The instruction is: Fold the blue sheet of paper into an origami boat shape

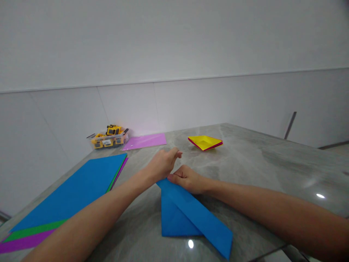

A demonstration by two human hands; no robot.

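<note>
The grey tabletop [245, 160] carried a stack of coloured sheets [73, 193] at the left. Near the middle lay a folded blue paper [188, 214]; the right hand [188, 179] pinched its far tip, and the left hand [162, 163], loosely curled, held nothing.

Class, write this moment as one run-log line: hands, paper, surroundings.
left hand: on top corner of blue folded paper | right hand: pressing same corner | stack of coloured sheets: left | yellow folded paper: beyond
</note>
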